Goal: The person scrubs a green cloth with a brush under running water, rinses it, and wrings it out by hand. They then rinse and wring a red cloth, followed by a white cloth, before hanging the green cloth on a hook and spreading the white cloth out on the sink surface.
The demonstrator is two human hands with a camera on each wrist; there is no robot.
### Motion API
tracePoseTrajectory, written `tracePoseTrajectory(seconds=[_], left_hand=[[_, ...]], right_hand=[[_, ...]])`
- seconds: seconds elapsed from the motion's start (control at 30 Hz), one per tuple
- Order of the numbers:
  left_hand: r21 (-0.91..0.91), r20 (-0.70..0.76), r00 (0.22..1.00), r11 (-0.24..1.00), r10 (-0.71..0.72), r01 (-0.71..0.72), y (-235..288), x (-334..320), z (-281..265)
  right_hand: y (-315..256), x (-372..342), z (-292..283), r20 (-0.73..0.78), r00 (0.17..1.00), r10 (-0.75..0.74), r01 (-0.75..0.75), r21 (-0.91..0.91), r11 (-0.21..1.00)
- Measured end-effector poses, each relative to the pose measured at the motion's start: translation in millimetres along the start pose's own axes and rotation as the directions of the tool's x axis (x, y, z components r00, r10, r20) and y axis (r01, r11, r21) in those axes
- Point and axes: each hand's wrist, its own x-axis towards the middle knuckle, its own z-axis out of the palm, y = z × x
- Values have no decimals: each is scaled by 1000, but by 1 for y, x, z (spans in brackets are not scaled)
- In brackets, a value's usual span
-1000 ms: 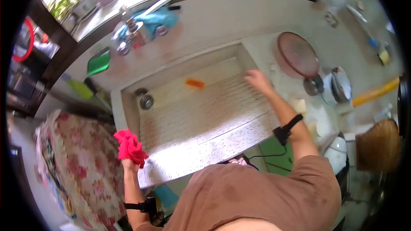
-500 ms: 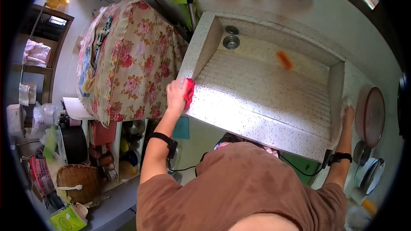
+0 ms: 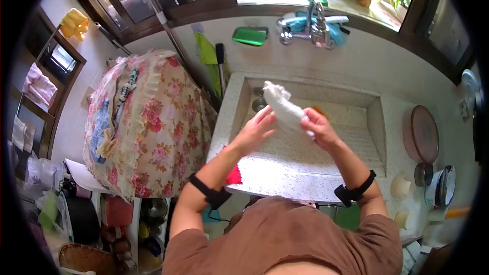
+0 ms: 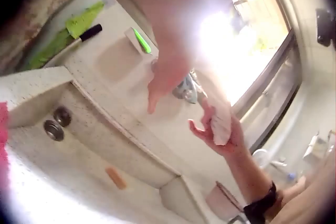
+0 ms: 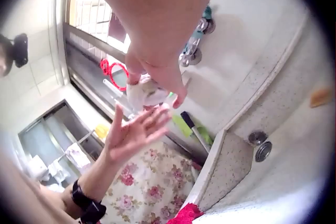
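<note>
Over the sink, my right hand grips one end of a long, bunched white cloth; its exact kind cannot be told. The cloth slants up to the left, its far end ruffled. My left hand is beside it with fingers spread, and its bare palm shows in the right wrist view. A crumpled red cloth lies on the sink's front left corner, partly behind the left forearm. An orange-brown block lies on the sink floor, mostly hidden by the right hand in the head view.
A chrome faucet is on the back wall, with a green soap dish to its left. A flowered cloth cover stands left of the sink. On the right counter a reddish basin leans near the wall.
My left hand has let go of the red cloth at the sink's corner and moved in over the sink. From the right counter, my right hand has come back holding the white cloth.
</note>
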Motion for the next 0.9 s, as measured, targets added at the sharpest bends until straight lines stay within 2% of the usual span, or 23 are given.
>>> tracePoseTrajectory(seconds=[0.03,0.1,0.2,0.23,0.27,0.3,0.33,0.37,0.43,0.47,0.5,0.53,0.57,0.6,0.63,0.7,0.8,0.83,0.87,0.9], left_hand=[[-171,30,989,976,143,-136,2,10,-2],[17,-114,943,950,312,-312,9,12,-12],[60,-226,923,950,311,-306,9,2,-29],[-32,-227,946,969,230,-244,13,-4,-38],[-120,-221,964,977,146,-176,20,-12,-49],[-206,-207,977,973,60,-104,26,-17,-58],[-351,-247,956,905,157,-239,28,-18,-64],[-394,-227,952,874,207,-284,24,-11,-85],[-474,-145,957,831,252,-291,40,-17,-90],[-530,-44,963,811,264,-247,49,-19,-91],[-468,5,962,851,273,-239,59,-22,-83],[-404,53,959,884,278,-234,71,-26,-70],[-340,101,955,912,278,-229,77,-30,-58],[-281,166,956,941,241,-189,81,-29,-47],[-246,202,953,954,226,-174,80,-23,-39],[-158,273,946,978,177,-138,75,-12,-23],[-119,188,965,979,185,-165,69,1,1],[-110,158,966,976,204,-188,67,7,9],[-70,168,963,977,210,-201,67,13,16],[-31,179,962,978,206,-204,64,17,22]], right_hand=[[4,6,11,-9,994,108,-109,-99,989],[14,15,39,-191,978,-88,68,-110,992],[18,21,54,-387,912,-134,159,33,987],[20,23,59,-436,891,-131,193,100,976],[28,27,55,-471,868,-156,305,259,917],[22,28,57,-495,857,-139,353,369,860],[11,25,61,-504,858,-95,355,450,820],[3,21,63,-510,859,-51,359,526,771],[4,10,57,-419,908,-20,249,500,829],[5,5,52,-367,930,2,189,483,855],[13,4,43,-433,901,-10,107,200,974],[23,6,32,-489,871,-41,-7,-97,995],[32,3,21,-532,842,-87,-142,-375,916],[24,7,22,-537,831,-144,-121,-427,896],[3,11,38,-588,800,-115,-219,-465,858],[-21,23,53,-457,828,-325,-54,-643,764],[-45,32,37,-175,763,-622,7,-960,278],[-55,31,35,-152,843,-516,213,-788,578],[-63,27,33,-75,904,-422,337,-484,808],[-72,20,35,34,935,-354,355,-101,929]])
